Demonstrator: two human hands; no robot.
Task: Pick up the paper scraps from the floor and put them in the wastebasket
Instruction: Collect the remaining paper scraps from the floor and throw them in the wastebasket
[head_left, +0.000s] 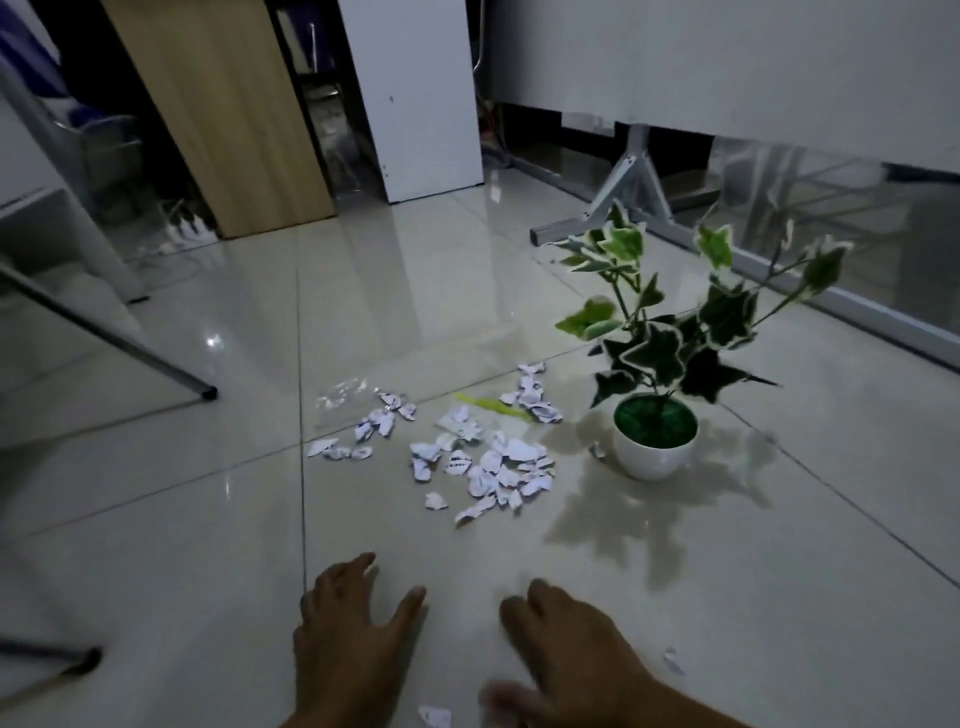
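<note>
2 empty spread hands, left hand (343, 623), right hand (566, 644), near paper scraps (483, 462), print unreadable

floor (208, 519) showing glossy tile | scraps (488, 467) looking crumpled paper | panel (223, 104) showing matt wood grain | pot (654, 457) looking smooth, glossy

Both hands reach forward palm-down, the left hand (349, 623) with fingers spread and relaxed, thumb splayed toward the right hand (563, 644), whose fingers curl loosely downward with nothing between them, its thumb blurred
</note>
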